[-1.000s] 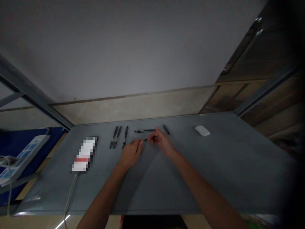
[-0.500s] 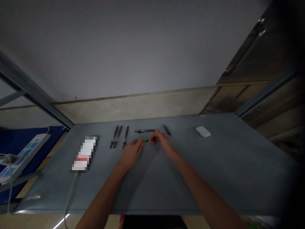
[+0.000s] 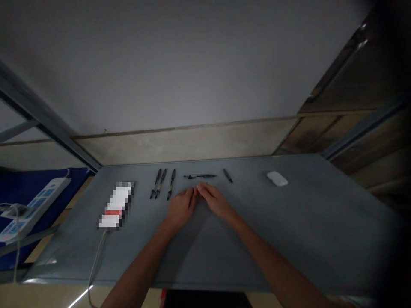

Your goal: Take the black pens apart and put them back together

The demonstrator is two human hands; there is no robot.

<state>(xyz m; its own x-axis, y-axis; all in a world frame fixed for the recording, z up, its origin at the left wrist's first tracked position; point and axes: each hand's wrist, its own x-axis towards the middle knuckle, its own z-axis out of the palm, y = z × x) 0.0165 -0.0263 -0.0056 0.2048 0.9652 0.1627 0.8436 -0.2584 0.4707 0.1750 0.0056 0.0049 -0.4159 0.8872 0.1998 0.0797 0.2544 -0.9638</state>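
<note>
Left hand [image 3: 181, 208] and right hand [image 3: 218, 202] now brought together, fingers [image 3: 206, 191] curled, grasp hidden and untellable; close joint work suggested, crosswise pen [image 3: 201, 176] left at twelve o'clock.

two bare hands [image 3: 181, 208] [image 3: 216, 200], bare wrists [image 3: 169, 227], bare forearms [image 3: 146, 259] [image 3: 268, 256]

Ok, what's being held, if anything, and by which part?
Can't tell: the bare left hand and bare right hand, close together, hide any hold between them.
</note>
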